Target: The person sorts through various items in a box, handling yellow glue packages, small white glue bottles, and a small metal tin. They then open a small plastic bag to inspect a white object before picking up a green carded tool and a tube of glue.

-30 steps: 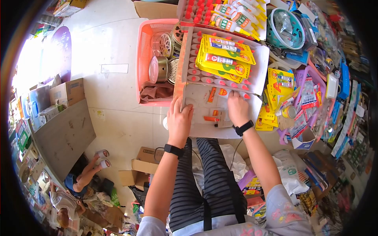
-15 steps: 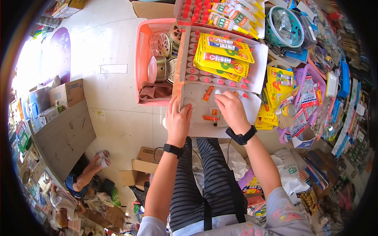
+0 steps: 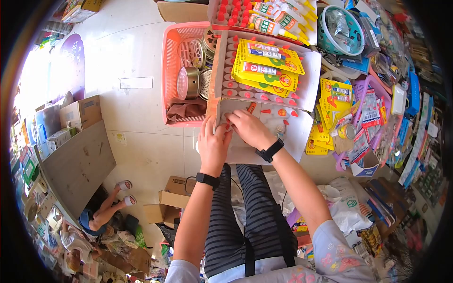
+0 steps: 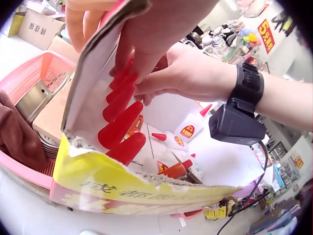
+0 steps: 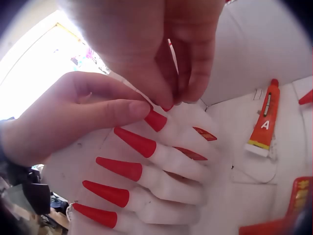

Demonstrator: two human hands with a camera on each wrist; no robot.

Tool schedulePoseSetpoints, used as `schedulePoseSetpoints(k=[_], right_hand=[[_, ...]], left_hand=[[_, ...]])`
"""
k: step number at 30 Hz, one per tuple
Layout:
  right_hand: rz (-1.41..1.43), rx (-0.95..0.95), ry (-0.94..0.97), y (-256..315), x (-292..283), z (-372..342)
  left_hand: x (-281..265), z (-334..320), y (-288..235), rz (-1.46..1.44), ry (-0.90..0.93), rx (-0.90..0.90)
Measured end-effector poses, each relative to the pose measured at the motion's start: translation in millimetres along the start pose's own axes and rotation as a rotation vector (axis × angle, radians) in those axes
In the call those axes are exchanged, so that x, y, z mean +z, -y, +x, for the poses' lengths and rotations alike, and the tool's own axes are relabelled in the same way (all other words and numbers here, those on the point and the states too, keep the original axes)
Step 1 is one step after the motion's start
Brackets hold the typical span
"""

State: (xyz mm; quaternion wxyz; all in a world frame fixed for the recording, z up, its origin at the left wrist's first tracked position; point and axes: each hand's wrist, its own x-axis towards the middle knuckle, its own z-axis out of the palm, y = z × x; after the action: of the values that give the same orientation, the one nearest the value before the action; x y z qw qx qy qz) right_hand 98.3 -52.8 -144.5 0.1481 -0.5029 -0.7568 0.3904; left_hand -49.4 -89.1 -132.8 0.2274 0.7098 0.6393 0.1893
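Along the left wall of an open cardboard box (image 3: 290, 141), white bottles with red pointed caps (image 5: 135, 142) stand in a row. My left hand (image 3: 213, 145) grips that wall, fingers outside and thumb inside against a red cap; in the left wrist view, the left hand (image 4: 166, 29) partly covers the caps. Beside it, my right hand (image 3: 252, 129) has its fingertips together at the end of the row, pinching a red-capped bottle mostly hidden by the fingers. Loose bottles (image 4: 188, 130) and an orange tube (image 5: 266, 117) lie on the box bottom.
Yellow glue cards (image 3: 269, 70) lie on bottles at the box's far end. A pink basket (image 3: 166, 75) with metal tins stands left. More yellow cards (image 3: 336, 96) and a teal basket (image 3: 325, 40) are on the right. Another person (image 3: 78, 238) sits at lower left.
My right hand has moved left from the loose items to the row beside my left hand, uncovering a red-tipped bottle on the box bottom. My left hand has stayed at the wall.
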Motion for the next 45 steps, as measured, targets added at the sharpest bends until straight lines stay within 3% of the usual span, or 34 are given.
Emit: schedulePoseSetpoints(k=[6, 12, 15, 17, 19, 23, 32, 35, 38, 41, 45], right_hand=[[0.019, 0.173, -0.127, -7, 11, -4], [0.109, 0.143, -0.1, -18, 21, -4], [-0.075, 0.195, -0.089, -7, 2, -15], [-0.321, 0.385, -0.084, 8, -31, -24], [-0.513, 0.4, -0.268, -5, -47, -44], [-0.521, 0.594, -0.357, -4, -90, -69], [-0.4, 0.384, -0.41, -37, -73, -72], [-0.323, 0.418, -0.376, -22, -75, -74], [-0.204, 0.283, -0.373, 16, -78, -62], [-0.091, 0.19, -0.287, 34, -62, -40], [-0.152, 0.094, -0.121, 36, -32, -6]], left_hand=[[-2, 4, -4, -0.02, -0.075, 0.006], [-4, 13, -8, -0.01, -0.123, 0.021], [-3, 16, -7, -0.024, -0.124, 0.028], [-4, 18, -7, -0.028, -0.118, 0.023], [-3, 17, -5, -0.046, -0.102, 0.023], [0, 16, -4, -0.065, -0.095, 0.021], [-4, 19, -7, -0.057, -0.114, 0.023], [-2, 18, -5, -0.054, -0.116, 0.024], [-2, 16, -4, -0.085, -0.1, 0.016], [0, 16, -5, -0.099, -0.104, 0.009], [1, 17, -4, -0.097, -0.112, 0.018]])
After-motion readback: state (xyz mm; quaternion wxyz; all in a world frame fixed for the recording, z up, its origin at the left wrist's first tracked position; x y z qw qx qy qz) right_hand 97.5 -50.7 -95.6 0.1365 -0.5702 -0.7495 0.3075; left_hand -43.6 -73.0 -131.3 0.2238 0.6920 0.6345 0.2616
